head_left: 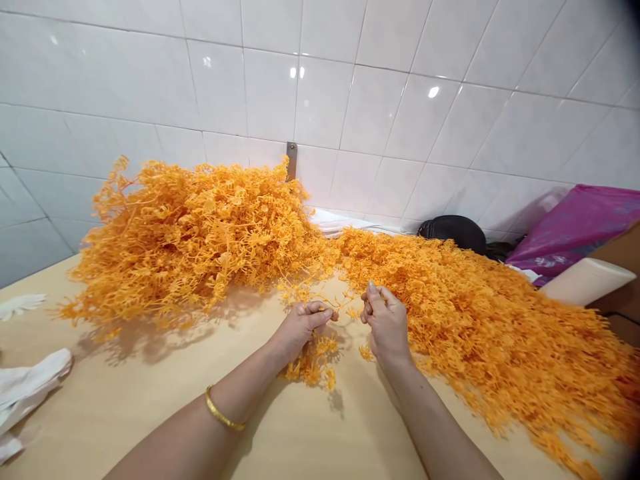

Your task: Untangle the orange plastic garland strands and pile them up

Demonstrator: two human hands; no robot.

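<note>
My left hand [305, 327] is closed around the stems of an orange artificial flower sprig [315, 363], whose blossoms hang below the fingers while thin stem ends reach up past them. To its right, my right hand [386, 323] is pinched with thumb against forefinger; anything between those fingertips is too small to make out. A tall heap of orange artificial flowers [200, 233] stands behind and left of my hands. A lower, spread pile of the same flowers [475, 320] lies right beside my right hand. A small loose flower piece [367, 353] rests near my right wrist.
White gloves [30, 387] lie on the beige table [165, 400] at the left. Against the tiled wall [325, 100] sit a black rounded case [453, 231] and a purple bag [575, 227]. A pale bottle-like object [587, 281] leans at the far right.
</note>
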